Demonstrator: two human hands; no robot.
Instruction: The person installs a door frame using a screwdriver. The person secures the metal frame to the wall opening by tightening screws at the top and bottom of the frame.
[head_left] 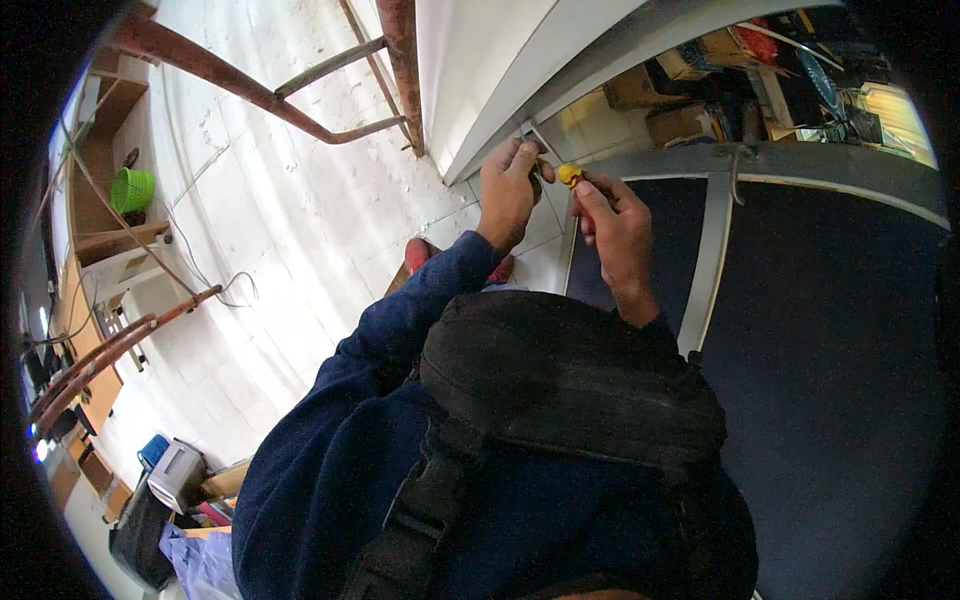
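Both hands are raised in front of my chest, close together. My right hand (pixel 613 222) is closed on a small yellow rounded thing (pixel 569 174) with a dark red part below it, held between thumb and fingers. Just to its left, my left hand (pixel 511 190) is closed in a pinch, thumb against the fingers. Something thin and dark shows at those fingertips, too small to name. A narrow gap lies between the two hands. Behind them stands a white upright panel (pixel 480 80) with a grey metal frame along its edge.
A rusty metal frame (pixel 402 70) stands at the upper left. Dark panels in a grey frame (pixel 820 330) fill the right side, with a metal hook (pixel 738 175) on the rail. Beyond are cluttered shelves (pixel 690 100). A green basket (pixel 132 190) and loose cables lie far left.
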